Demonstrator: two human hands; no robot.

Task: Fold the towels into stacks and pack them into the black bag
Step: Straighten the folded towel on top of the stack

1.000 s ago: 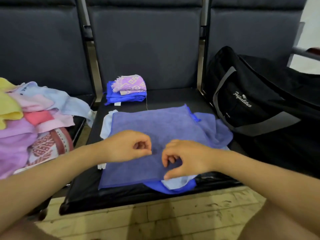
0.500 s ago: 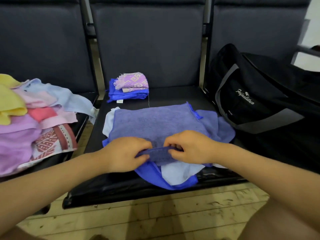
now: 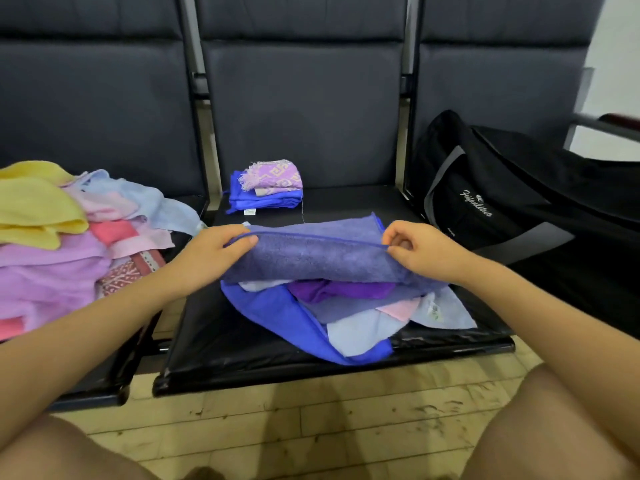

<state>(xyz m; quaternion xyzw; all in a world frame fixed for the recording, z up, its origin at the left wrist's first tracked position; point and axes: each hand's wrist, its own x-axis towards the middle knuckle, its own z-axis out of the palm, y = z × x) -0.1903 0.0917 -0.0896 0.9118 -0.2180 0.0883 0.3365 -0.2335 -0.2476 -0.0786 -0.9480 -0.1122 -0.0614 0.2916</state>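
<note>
A blue-violet towel [image 3: 318, 256] lies doubled over on the middle seat, its near edge lifted and carried toward the backrest. My left hand [image 3: 214, 252] pinches that edge at its left corner. My right hand [image 3: 414, 249] pinches it at the right corner. Under it lie several loose towels [image 3: 332, 317], blue, purple, pink and pale blue. A small folded stack [image 3: 268, 188], lilac patterned on blue, sits at the back of the same seat. The black bag [image 3: 512, 202] rests on the right seat.
A heap of unfolded towels [image 3: 59, 244], yellow, pink, lilac and pale blue, covers the left seat. Dark seat backs [image 3: 304, 105] rise behind. The middle seat's front edge [image 3: 311, 372] overhangs a tiled floor. My bare knees fill the lower corners.
Both hands took hold of the towel's near edge at its middle, slid apart to the corners and lifted it forward over the far half, uncovering the loose towels beneath.
</note>
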